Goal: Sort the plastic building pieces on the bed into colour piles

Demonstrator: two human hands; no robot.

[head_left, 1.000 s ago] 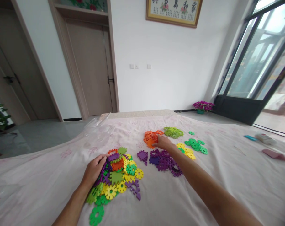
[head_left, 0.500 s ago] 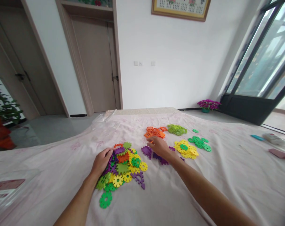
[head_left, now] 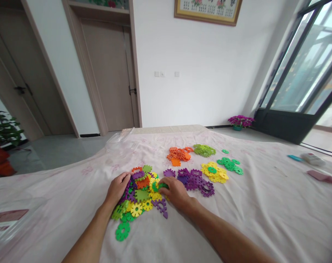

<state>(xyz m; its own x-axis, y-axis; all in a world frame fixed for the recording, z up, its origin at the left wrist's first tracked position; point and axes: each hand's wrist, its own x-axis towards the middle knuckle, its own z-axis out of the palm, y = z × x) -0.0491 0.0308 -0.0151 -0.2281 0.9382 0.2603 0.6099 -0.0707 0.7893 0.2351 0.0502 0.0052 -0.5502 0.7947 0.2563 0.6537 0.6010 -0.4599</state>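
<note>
A mixed pile of toothed plastic building pieces (head_left: 142, 195) in purple, orange, yellow and green lies on the cloth before me. My left hand (head_left: 118, 188) is closed at the pile's left edge, by some purple pieces; what its fingers hold is hidden. At the right side of the pile, my right hand (head_left: 175, 191) pinches a green flower-shaped piece (head_left: 163, 185) between thumb and fingers. Just beyond and beside that hand lie purple pieces (head_left: 193, 182). One purple triangular piece (head_left: 160, 207) sits below the right hand, and a loose green disc (head_left: 122, 231) lies nearest me.
Farther back are groups of orange pieces (head_left: 179, 155), light green pieces (head_left: 204, 150), yellow pieces (head_left: 216, 174) and green discs (head_left: 230, 164). A clear plastic box (head_left: 14, 223) stands at left, another clear container (head_left: 120, 140) at the back. A pink item (head_left: 321, 176) lies right.
My right hand has come back from the orange group to the mixed pile and taken hold of a green piece. An orange square now lies at the orange group's front. My left hand stays.
</note>
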